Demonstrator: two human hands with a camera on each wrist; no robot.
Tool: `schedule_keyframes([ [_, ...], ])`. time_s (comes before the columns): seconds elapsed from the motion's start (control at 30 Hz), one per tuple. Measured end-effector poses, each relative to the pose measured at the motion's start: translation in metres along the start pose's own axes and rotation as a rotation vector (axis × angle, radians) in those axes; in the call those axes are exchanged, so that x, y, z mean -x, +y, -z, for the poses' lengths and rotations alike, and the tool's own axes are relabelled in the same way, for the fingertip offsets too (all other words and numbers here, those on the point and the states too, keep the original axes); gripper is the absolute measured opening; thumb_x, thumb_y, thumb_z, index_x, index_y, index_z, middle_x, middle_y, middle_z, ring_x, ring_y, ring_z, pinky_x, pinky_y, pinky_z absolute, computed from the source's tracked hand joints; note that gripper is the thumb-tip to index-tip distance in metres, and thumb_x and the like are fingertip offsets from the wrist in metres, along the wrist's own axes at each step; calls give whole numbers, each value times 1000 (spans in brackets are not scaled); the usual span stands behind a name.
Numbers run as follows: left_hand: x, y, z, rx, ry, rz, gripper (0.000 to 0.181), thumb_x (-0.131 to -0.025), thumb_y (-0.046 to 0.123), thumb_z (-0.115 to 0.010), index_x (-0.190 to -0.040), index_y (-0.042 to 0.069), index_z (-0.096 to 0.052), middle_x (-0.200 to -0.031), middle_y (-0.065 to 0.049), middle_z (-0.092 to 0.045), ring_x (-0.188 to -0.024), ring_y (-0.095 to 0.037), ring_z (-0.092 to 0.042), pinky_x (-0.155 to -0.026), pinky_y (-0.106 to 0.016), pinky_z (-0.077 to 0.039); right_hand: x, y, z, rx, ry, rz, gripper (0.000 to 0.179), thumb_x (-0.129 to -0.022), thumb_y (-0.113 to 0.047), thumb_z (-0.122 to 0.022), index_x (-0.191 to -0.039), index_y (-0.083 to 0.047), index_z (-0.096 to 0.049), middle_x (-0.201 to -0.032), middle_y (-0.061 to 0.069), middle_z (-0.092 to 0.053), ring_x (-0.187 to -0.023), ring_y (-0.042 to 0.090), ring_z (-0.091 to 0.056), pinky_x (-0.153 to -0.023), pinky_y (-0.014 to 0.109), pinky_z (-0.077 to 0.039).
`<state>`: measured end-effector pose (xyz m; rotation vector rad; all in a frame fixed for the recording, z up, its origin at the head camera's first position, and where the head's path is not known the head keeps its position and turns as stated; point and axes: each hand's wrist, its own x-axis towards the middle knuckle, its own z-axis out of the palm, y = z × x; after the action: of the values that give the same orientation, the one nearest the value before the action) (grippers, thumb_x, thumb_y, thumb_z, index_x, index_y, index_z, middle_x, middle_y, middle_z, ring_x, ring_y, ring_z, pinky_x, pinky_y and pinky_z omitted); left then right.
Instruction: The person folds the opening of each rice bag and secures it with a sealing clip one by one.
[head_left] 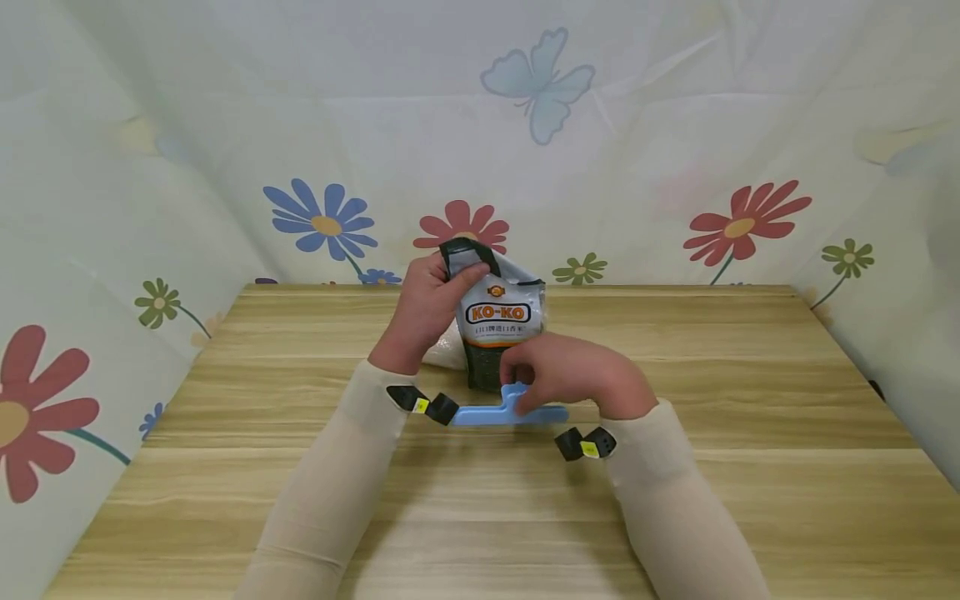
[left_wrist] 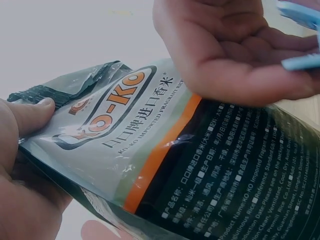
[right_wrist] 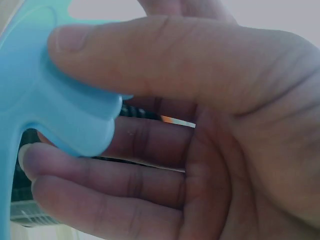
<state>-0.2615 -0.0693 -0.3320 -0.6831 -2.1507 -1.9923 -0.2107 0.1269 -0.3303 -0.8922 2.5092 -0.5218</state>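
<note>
A silver and dark green KO-KO rice bag [head_left: 501, 329] stands on the table, its top folded over. My left hand [head_left: 431, 304] grips that folded top, with the thumb on the front side. In the left wrist view the bag's printed front [left_wrist: 145, 130] fills the middle. Low in front of the bag, my right hand [head_left: 577, 371] pinches a light blue bag clip [head_left: 480, 415] by its handle. The right wrist view shows the thumb pressed on the clip's handle [right_wrist: 75, 110], with the other fingers behind it. Whether the clip's long jaws are parted is unclear.
Behind the left hand, a white, translucent part [head_left: 448, 348] shows beside the bag. The wooden table [head_left: 315, 500] runs back to a floral cloth backdrop [head_left: 637, 167]. Both wrists wear small black cameras.
</note>
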Motion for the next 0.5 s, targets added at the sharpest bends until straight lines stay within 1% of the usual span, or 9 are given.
schedule_keyframes([
  [0.13, 0, 0, 0, -17, 10, 13, 23, -93, 22, -67, -109, 6, -70, -97, -3, -73, -90, -15, -69, -82, -31, -55, 6, 2, 5, -4, 20, 0, 23, -78, -23, -79, -97, -21, -66, -91, -7, -63, -84, 11, -56, -76, 28, -49],
  [0.3, -1, -1, 0, -9, 5, 2, 22, -93, 20, -66, -109, 5, -70, -96, -2, -72, -90, -15, -69, -82, -31, -56, 13, 2, 11, -29, 29, -12, 23, -79, -22, -78, -98, -21, -66, -92, -7, -64, -85, 11, -58, -76, 28, -50],
  [0.5, -1, -2, 0, -5, -2, 24, 25, -93, 22, -66, -113, 8, -70, -101, -2, -72, -95, -16, -69, -85, -31, -55, 19, 5, 16, -55, 49, -3, 22, -80, -21, -76, -99, -21, -65, -94, -7, -66, -88, 11, -60, -77, 28, -51],
])
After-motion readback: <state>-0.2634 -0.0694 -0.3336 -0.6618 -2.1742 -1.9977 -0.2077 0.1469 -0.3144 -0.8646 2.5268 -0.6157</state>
